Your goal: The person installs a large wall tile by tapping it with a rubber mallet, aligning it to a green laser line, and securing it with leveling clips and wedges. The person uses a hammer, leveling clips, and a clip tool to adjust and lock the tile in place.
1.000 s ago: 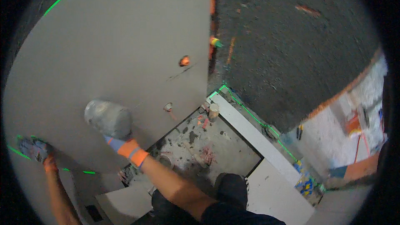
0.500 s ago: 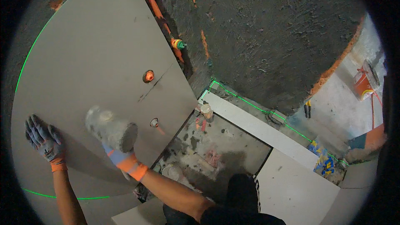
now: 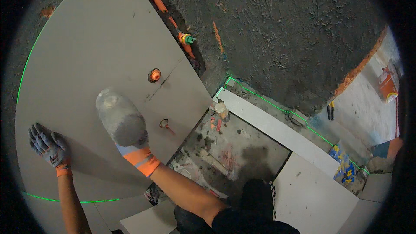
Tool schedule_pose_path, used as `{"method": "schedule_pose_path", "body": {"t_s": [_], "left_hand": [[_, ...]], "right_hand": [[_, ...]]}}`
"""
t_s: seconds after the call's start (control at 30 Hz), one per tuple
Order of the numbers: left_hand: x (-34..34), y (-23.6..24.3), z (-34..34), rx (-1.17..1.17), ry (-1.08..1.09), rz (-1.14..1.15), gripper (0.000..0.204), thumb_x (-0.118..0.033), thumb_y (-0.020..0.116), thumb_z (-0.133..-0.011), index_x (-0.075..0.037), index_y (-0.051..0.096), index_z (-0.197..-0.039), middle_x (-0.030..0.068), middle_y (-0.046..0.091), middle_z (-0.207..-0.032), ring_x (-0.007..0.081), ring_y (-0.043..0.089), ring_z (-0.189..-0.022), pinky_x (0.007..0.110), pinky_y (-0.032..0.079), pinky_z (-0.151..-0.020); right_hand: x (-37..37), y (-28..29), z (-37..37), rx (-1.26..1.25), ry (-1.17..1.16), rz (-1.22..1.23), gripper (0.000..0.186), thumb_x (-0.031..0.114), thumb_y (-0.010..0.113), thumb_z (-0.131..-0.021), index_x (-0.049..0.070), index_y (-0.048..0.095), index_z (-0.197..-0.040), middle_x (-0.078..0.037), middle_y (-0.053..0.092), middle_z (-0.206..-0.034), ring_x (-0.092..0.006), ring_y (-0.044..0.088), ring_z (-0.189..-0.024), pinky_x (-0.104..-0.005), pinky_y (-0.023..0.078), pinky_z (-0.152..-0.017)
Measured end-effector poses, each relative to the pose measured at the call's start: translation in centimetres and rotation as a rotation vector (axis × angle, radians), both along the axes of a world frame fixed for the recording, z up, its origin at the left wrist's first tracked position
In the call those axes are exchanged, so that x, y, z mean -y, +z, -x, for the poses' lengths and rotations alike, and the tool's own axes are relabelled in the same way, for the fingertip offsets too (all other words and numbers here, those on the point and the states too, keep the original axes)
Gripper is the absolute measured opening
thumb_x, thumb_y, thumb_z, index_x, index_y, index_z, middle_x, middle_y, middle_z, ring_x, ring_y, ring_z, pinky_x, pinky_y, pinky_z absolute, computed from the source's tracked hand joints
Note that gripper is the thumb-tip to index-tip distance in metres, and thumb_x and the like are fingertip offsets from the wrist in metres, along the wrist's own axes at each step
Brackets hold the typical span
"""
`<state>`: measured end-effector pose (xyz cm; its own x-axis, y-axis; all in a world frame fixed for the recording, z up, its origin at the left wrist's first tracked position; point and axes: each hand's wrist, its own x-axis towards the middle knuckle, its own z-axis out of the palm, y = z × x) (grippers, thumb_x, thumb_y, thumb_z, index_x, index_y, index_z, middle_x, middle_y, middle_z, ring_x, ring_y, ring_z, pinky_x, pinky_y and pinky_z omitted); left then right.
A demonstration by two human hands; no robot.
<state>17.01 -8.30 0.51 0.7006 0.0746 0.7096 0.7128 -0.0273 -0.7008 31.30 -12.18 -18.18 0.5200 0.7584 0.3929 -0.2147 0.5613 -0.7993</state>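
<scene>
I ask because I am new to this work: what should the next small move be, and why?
Perhaps one gentle tap with the large, grey, cylindrical mallet on the wide, flat, grey panel: the orange-cuffed, gloved right hand holds the mallet before it, while the similarly gloved left hand lies spread on it, well aside.

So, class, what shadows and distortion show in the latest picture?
Head view: black vignetting frames the scene; head view: fisheye distortion bows the outer edge of the grey panel and the lower green line; head view: soft shadow darkens the panel right of the left hand.
</scene>
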Motion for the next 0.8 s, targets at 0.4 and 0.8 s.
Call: {"method": "schedule_pose_path", "body": {"t_s": [0.4,0.8], "left_hand": [[-0.2,-0.1,0.5,-0.076,-0.022,0.013,0.048,-0.024,0.036,-0.082,0.003,0.032,-0.123,0.0199,0.036,-0.124,0.0348,0.031,-0.116,0.045,0.022,-0.096],[-0.5,-0.2,0.0,-0.103,-0.085,-0.005,0.050,-0.025,0.036,-0.082,0.002,0.030,-0.124,0.0205,0.032,-0.126,0.0348,0.028,-0.118,0.046,0.019,-0.097]], "right_hand": [[-2.7,-2.5,2.0,-0.093,-0.068,-0.012,0.030,0.022,0.044,-0.081,0.005,0.050,-0.106,-0.007,0.051,-0.110,-0.0208,0.050,-0.097,-0.0333,0.038,-0.085],[-0.3,-2.9,0.3,-0.857,0.750,-0.304,0.028,0.017,0.040,-0.083,0.008,0.046,-0.109,-0.006,0.046,-0.114,-0.0181,0.046,-0.100,-0.0314,0.040,-0.081]]}}
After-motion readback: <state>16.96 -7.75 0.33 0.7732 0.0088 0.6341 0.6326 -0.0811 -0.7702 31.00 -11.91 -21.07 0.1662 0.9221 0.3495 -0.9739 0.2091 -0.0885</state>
